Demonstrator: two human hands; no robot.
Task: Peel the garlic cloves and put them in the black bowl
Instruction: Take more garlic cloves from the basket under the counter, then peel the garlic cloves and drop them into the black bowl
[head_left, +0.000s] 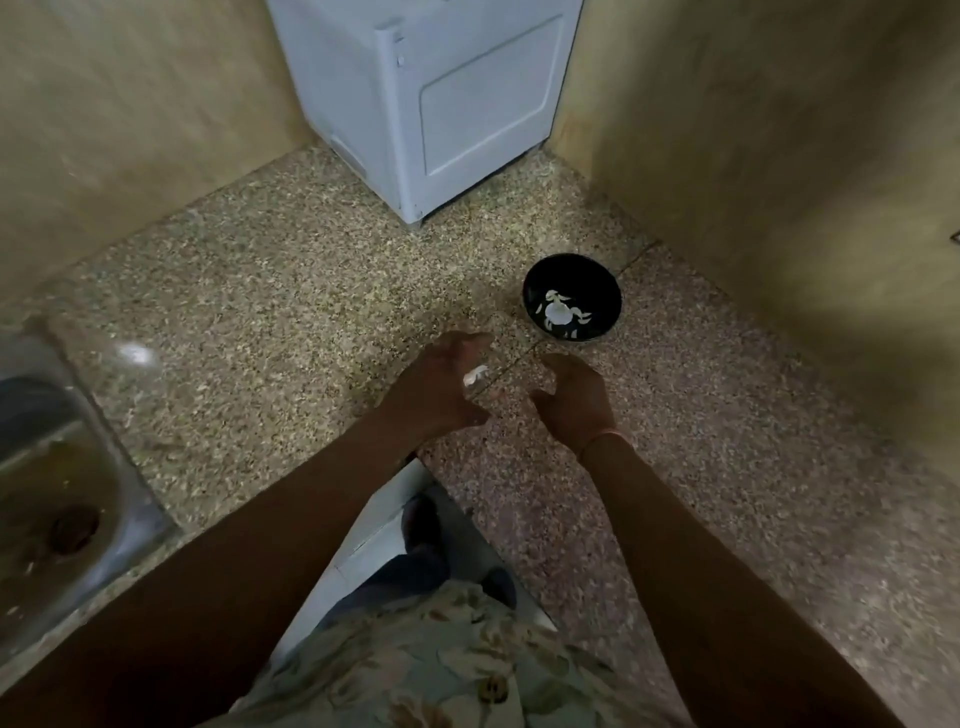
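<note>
The left hand (447, 384) hovers over the speckled counter (270, 291) with its fingers curled round a small white piece, most likely a garlic clove (475, 375), though blur hides whether any skin is on it. Just to its right, and not touching it, the right hand (576, 400) has its fingers loosely hooked and slightly spread, with nothing visible in them. To peel well, this hand should probably come across and pinch the loose skin at the clove's tip while the left hand holds the clove steady. The black bowl (597, 280) stands near, beyond the right hand, showing white shapes (558, 312) inside that may be peeled cloves or a painted pattern. A steel sink (57, 467) lies at the far left and a white appliance (441, 104) stands at the back. Neither blocks the short path to the bowl.
</note>
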